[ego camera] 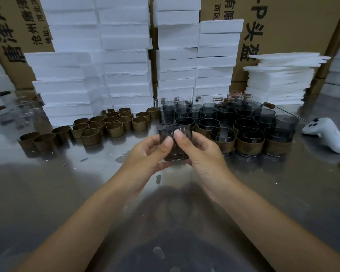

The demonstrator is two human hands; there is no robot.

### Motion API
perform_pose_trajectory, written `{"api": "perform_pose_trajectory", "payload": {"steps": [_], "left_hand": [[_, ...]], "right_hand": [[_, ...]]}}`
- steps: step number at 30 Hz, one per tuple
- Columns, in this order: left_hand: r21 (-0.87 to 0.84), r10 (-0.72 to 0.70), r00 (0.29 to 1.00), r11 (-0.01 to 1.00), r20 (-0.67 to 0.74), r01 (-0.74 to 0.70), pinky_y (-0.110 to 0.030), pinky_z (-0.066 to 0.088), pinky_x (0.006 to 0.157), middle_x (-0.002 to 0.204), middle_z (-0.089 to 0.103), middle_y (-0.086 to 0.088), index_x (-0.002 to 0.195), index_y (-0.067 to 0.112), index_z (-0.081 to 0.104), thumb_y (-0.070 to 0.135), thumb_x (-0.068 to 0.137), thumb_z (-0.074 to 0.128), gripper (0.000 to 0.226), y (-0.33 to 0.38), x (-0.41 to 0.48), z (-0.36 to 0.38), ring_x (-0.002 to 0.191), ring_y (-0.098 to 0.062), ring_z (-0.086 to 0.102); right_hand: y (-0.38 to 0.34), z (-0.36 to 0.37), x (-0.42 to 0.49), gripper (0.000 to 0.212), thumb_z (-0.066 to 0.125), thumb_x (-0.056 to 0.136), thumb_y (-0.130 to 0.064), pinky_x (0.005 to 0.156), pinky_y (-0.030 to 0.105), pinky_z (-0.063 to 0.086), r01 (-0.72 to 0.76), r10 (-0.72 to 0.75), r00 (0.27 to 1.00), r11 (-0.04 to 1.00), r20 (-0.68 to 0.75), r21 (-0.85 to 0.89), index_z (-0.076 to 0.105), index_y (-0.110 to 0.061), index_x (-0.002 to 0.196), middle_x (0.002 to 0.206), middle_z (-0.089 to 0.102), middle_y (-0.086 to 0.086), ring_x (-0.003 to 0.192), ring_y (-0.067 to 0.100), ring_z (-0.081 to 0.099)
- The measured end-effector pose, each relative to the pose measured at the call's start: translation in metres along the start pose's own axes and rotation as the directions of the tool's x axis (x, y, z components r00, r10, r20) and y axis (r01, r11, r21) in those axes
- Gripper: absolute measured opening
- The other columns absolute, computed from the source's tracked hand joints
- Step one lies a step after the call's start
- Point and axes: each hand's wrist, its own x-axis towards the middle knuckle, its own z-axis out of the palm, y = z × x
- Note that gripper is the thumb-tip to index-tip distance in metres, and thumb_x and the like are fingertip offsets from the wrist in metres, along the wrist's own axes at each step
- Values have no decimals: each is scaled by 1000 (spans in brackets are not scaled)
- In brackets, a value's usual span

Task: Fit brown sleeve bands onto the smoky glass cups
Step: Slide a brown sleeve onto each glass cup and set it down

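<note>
both hands, left grip (145, 152) and right grip (200, 148), pinch a smoky glass cup (176, 142) above the desk (67, 183), loose brown sleeve bands (98, 126) behind.

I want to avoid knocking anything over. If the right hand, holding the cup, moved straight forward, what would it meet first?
Most likely the banded cups standing just beyond the right hand and the held cup. The nearest one looks very close behind the fingers, though depth is hard to judge from one view.

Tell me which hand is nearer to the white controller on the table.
The right hand is nearer. It holds the smoky glass cup at the middle, with the white controller off to its right. The left hand grips the same cup from the far side.
</note>
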Motion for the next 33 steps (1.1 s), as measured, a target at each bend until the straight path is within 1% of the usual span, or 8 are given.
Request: {"api": "perform_pose_trajectory", "payload": {"steps": [6,13,16,19,25,28,31,33], "left_hand": [[-23,14,999,1000,30,-14,-19,54,72,93,74,0,109,9,63,39,70,64,49,0,0,-2,89,-11,70],[-69,-21,997,997,72,26,-22,54,76,106,73,-5,107,17,69,44,74,59,44,1,0,-7,97,-13,69],[-86,-31,993,995,110,41,-24,55,81,108,72,-6,100,21,75,59,60,76,55,1,0,-9,99,-15,69],[-77,-32,996,996,89,39,-23,54,78,108,72,-7,100,20,75,64,47,82,70,0,1,-9,99,-14,69],[75,12,991,997,-130,-2,-23,51,77,99,75,-2,109,13,67,47,63,66,58,-1,3,-7,94,-10,69],[74,29,995,997,-97,-22,-20,53,76,101,74,-3,109,15,68,47,66,64,54,1,2,-3,96,-11,69],[99,42,997,994,-59,-36,-25,55,82,103,74,-1,112,15,65,48,64,65,58,0,0,0,98,-10,69],[109,53,998,993,-43,-48,-25,55,81,103,74,1,112,16,65,45,65,66,56,0,-1,1,97,-9,69]], "right_hand": [[-1,-3,1,45,73,59,-47,87,31,52,-2,1,999,999,35,45,74,-14,90,85,74,1,83,12,68],[-5,-8,2,45,67,59,-52,62,12,49,-89,76,992,986,99,142,76,-22,92,91,75,-5,77,2,67],[-4,-8,2,35,64,63,-52,60,12,47,-108,94,991,982,98,154,77,-25,82,88,74,-6,73,2,63],[-4,-8,2,37,63,63,-55,64,13,47,-90,78,993,987,92,133,77,-28,85,91,74,-6,78,3,64],[-3,-5,3,62,66,61,-50,76,22,52,-69,74,997,983,-21,169,61,-24,117,104,73,3,99,17,69],[-4,-5,3,65,67,58,-52,74,20,51,-15,21,999,992,-48,124,59,-26,116,87,75,-8,89,7,71],[-2,-4,4,70,71,53,-55,83,25,53,16,-13,999,997,-34,79,64,-29,117,91,74,-7,90,6,70],[0,-4,3,50,72,56,-54,93,33,52,35,-36,999,998,15,43,73,-33,101,92,73,-6,93,10,68]]}}
